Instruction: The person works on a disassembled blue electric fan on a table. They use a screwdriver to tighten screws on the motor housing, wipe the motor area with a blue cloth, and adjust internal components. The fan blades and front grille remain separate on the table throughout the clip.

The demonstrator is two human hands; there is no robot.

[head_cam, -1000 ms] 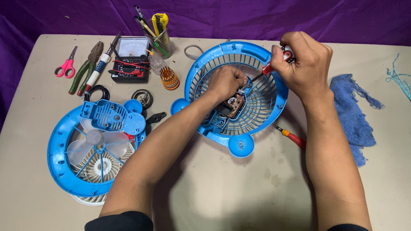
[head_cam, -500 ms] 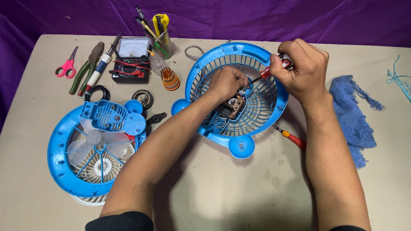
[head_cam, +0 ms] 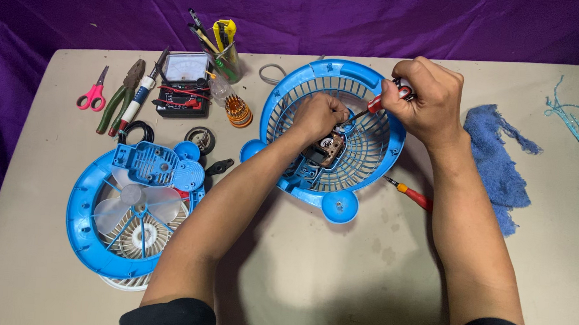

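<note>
both hands in blue fan grille (head_cam: pixel 377 154): right hand (head_cam: pixel 424 100) clamps screwdriver (head_cam: pixel 373 106), left hand (head_cam: pixel 319 114) pinches motor (head_cam: pixel 329 149).

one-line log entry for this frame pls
left hand: on motor in blue fan grille | right hand: gripping red screwdriver

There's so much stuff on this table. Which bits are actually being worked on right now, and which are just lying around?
In use:
- blue fan grille
- small motor at its middle, under the left hand
- red-handled screwdriver in the right hand

Lying about:
- other fan half with blades
- pink scissors
- pliers
- meter
- cup of tools
- blue cloth
- second screwdriver
</note>
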